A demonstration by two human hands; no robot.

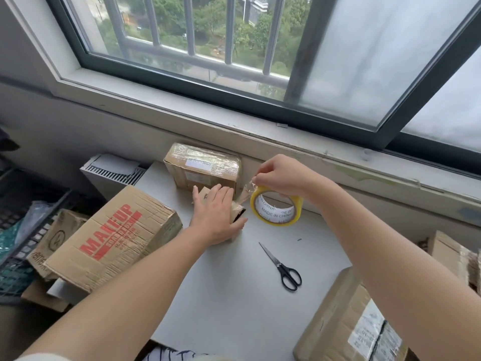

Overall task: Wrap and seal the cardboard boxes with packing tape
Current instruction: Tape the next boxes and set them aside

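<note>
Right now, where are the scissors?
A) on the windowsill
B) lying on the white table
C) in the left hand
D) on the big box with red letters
B: the scissors lie on the white table, untouched; the right hand pinches the tape roll's loose end.

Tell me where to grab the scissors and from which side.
Take the scissors by the black handles, reaching down from the near side: they lie flat and closed on the table, handles nearest you, blades pointing away.
</note>
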